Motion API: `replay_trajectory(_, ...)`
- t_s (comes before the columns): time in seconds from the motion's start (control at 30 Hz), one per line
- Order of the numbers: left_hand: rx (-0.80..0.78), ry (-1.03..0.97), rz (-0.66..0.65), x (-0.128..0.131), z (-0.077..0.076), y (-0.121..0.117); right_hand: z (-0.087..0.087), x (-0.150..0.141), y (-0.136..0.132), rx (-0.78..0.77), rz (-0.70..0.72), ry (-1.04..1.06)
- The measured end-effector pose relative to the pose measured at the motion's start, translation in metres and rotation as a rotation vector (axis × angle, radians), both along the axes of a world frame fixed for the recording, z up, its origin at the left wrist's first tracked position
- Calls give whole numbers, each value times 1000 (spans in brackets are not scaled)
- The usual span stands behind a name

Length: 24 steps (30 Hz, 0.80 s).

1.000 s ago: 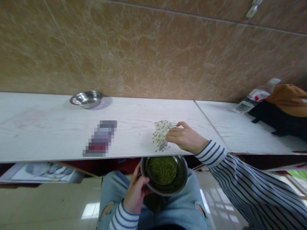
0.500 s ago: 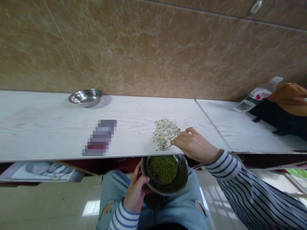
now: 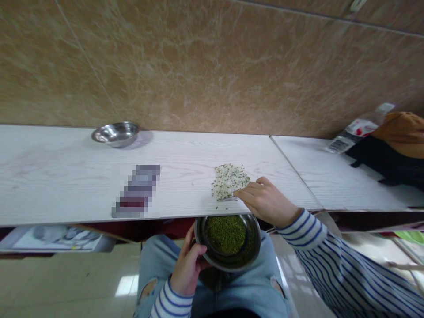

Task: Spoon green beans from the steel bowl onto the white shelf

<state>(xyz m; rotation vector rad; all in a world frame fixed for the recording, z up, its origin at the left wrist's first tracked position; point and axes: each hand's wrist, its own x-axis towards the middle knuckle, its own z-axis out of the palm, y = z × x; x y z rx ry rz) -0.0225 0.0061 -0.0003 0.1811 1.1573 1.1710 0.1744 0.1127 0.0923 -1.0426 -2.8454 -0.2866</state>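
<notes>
1. Right hand (image 3: 266, 202) pinches thin tool (image 3: 228, 199), its tip at near edge of grains (image 3: 229, 176), just left of that grip.
2. Left hand (image 3: 189, 264) grips bowl (image 3: 254, 240) of green beans (image 3: 227, 234) by left side; table (image 3: 185, 176) edge hides far rim.
3. Dish (image 3: 116, 136) sits by wall (image 3: 198, 79), left; bottle (image 3: 356, 130) far right.

Left hand (image 3: 187, 267) low, thumb up, fingers curled; right hand (image 3: 266, 202) farther forward, knuckles up, fingertips pinched.
</notes>
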Motion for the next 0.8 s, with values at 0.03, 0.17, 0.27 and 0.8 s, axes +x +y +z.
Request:
replay_trajectory(0.03,-2,3,3,0,0,0,0,0,2,10,-10,-3)
replay_trajectory(0.17,-7,11,-4,0,0,1,1,1,8,41,-62,-23)
replay_trajectory(0.27,-10,5,-10,0,-1,2,3,3,10,59,-89,-19)
replay_trajectory(0.8,-5,-12,-26,3,-3,1,-4,21,-19,50,-132,39)
